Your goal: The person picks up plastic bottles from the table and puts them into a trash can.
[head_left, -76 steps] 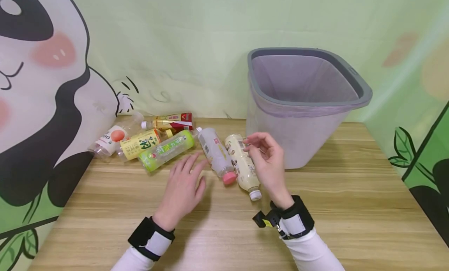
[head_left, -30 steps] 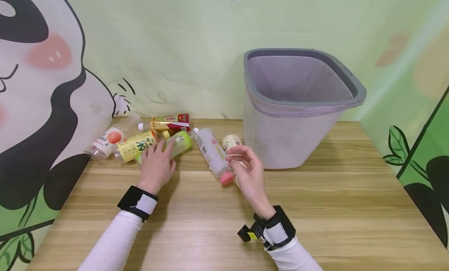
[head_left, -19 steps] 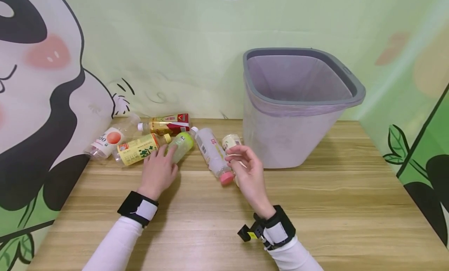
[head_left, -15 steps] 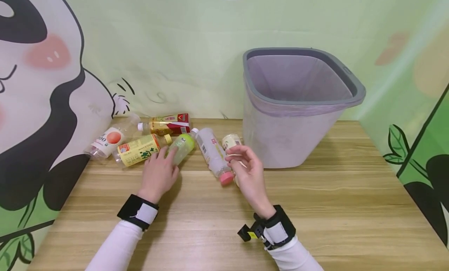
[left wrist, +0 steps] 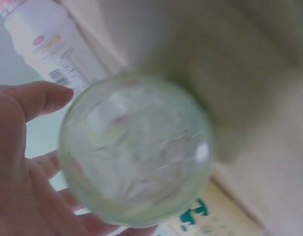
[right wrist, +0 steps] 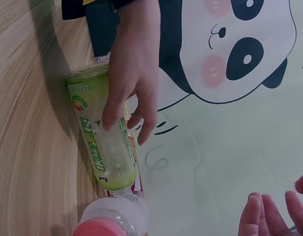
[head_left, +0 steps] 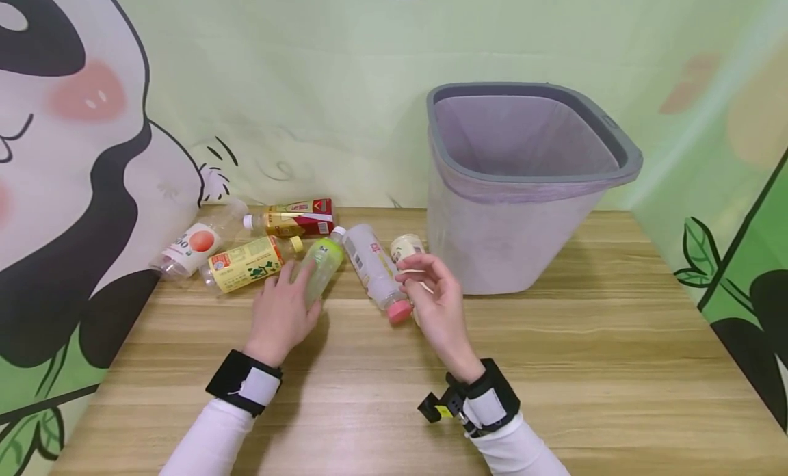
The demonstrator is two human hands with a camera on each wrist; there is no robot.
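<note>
My left hand (head_left: 282, 315) loosely grips a clear bottle with a green label (head_left: 323, 262), thumb on its near side and fingers across it. The left wrist view shows that bottle's round base (left wrist: 136, 152) between thumb and fingers. My right hand (head_left: 434, 305) hovers with loosely bent fingers over a cream-coloured bottle (head_left: 406, 245), hiding most of it. In the right wrist view its fingers (right wrist: 271, 214) have nothing between them. Between the hands lies a whitish bottle with a pink cap (head_left: 372, 267).
A yellow-labelled bottle (head_left: 243, 264), a red and gold one (head_left: 298, 217) and a clear one with a peach-printed label (head_left: 193, 247) lie at the left. A tall grey-rimmed bin (head_left: 492, 236) stands behind my right hand on the wooden table (head_left: 554, 366).
My left hand has gone left onto the green-labelled bottle and turned it, so its white cap points away. The yellow bottle has rolled slightly. My right hand shifted left, then stayed still.
</note>
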